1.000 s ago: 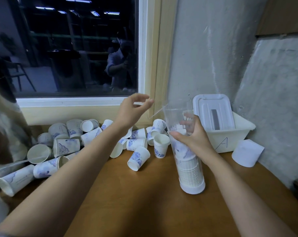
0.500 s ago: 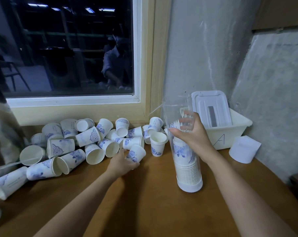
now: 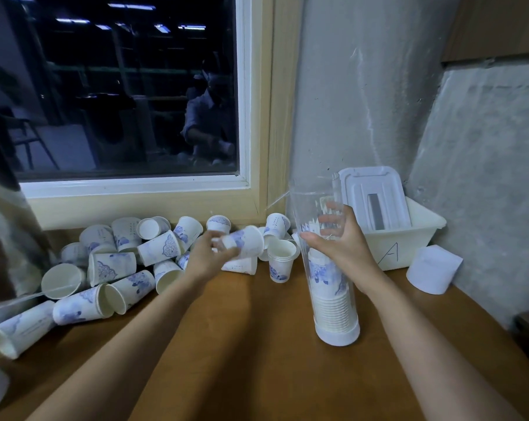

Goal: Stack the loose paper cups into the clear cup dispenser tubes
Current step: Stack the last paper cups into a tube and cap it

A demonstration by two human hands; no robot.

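The scene is dimly lit, with a cool bluish cast. Ceiling lights are reflected in the dark window at 11 o'clock. The left hand and its paper cup are smeared by motion blur. Faint glints are caught on the clear tube at 3 o'clock. Edges are bowed by wide-angle distortion.

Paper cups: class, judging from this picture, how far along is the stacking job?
Done: a nested stack fills the lower part of the clear tube, which the right hand grips. In hand: the left hand holds one blurred cup. Left: many loose cups lie on the table.
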